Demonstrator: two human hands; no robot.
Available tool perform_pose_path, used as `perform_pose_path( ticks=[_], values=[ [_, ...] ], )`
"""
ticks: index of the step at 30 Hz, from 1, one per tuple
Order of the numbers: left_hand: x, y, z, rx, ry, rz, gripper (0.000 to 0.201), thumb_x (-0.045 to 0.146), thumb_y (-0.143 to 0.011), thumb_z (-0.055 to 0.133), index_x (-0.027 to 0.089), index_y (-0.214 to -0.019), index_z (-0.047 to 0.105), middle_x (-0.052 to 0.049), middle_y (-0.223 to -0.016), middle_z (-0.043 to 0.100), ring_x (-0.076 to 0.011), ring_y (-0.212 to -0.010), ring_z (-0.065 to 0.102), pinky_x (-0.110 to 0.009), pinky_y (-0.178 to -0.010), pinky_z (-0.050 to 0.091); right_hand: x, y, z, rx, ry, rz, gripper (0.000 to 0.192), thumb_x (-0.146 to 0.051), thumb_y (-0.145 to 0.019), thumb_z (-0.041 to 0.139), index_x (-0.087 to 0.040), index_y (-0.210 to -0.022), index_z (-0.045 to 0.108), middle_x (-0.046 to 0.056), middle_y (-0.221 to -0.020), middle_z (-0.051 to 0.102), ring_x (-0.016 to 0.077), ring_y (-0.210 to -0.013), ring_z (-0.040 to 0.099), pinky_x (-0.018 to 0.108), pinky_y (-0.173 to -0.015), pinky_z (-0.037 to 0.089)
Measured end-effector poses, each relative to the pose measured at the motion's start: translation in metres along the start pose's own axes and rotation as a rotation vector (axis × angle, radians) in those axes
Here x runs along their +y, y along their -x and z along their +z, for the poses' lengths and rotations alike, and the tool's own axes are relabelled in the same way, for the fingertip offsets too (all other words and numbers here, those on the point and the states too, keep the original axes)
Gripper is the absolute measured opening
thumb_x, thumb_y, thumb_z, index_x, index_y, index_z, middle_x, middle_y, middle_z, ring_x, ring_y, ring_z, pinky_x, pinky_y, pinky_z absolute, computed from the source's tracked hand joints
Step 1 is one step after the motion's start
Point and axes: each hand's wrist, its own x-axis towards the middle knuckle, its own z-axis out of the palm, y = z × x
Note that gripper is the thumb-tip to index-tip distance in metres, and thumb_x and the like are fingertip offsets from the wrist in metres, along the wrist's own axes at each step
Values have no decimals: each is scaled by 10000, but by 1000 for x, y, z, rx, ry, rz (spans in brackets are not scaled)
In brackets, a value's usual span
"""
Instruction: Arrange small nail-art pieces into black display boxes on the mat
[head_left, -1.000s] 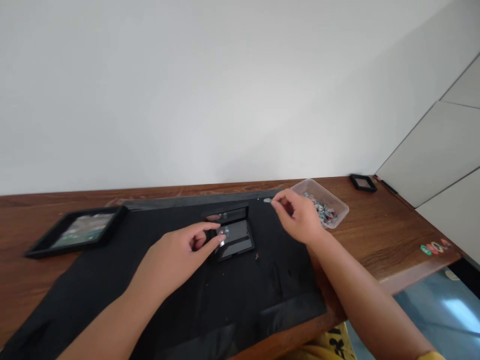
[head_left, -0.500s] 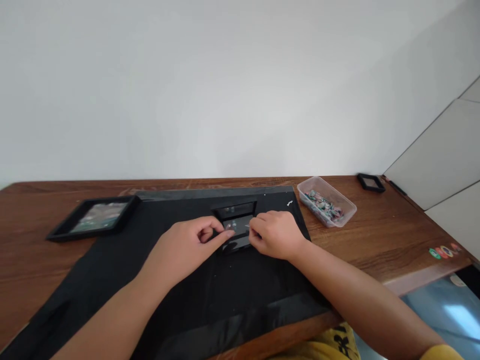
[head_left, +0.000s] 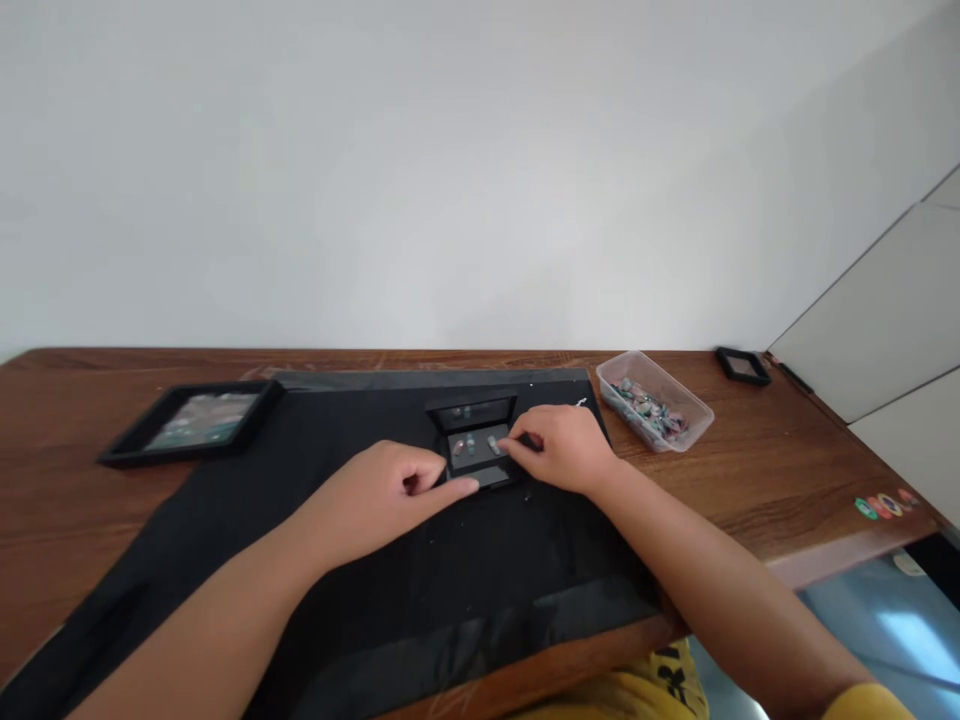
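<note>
Head view: on a matte black cloth [head_left: 390,590], a small glossy black frame [head_left: 477,452] holds tiny coloured pieces, blurred. Left hand [head_left: 390,492] presses its front edge, forefinger extended; right hand [head_left: 564,448] pinches something hidden.

From my seat the picture is bright and evenly lit, soft daylight with no hard shadows. The white wall [head_left: 450,170] is nearly washed out, fading a little greyer toward the left. The black mat [head_left: 375,580] swallows detail, with only a faint sheen along its near edge. A pale bluish glare sits on the floor [head_left: 907,630] at the lower right. The small frame [head_left: 480,445] shows dull reflections on its glass. Both forearms at the bottom edge look soft and stretched — wide-lens distortion — and the table [head_left: 787,470] edge bows. The tray on the left [head_left: 191,420] is slightly blurred, its contents unreadable.
</note>
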Motion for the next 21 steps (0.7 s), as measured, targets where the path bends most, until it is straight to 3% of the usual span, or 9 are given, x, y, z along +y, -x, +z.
perform_pose_path(
  ticks=[5,12,16,21],
  values=[
    [-3,0,-8,93,-69,-75,666,758,-816,518,234,-574,186,26,-545,235,-132,-518,262,-332,-535,197,4,-1,-4,-61,12,38,185,-356,-1006,731,-213,-950,833,34,-821,759,176,-809,674,282,-665,346],
    [-3,0,-2,107,-63,-42,651,723,-820,554,230,-563,214,30,-515,248,-133,-500,278,-327,-523,176,-3,-2,5,-110,13,2,243,-381,-1027,699,-259,-1186,837,48,-939,802,187,-863,719,279,-707,419],
    [0,1,1,119,-69,-37,641,710,-831,561,230,-557,236,29,-502,286,-135,-487,297,-331,-528,178,-7,-3,6,-143,33,18,285,-422,-1021,698,-250,-1197,842,61,-942,826,222,-905,746,295,-726,447],
    [4,1,0,111,-89,-31,613,676,-851,573,229,-552,280,27,-498,349,-132,-489,317,-330,-528,200,-8,-3,7,-79,-20,76,228,-362,-1011,693,-231,-1081,866,61,-901,820,207,-866,731,291,-717,437]
  ],
)
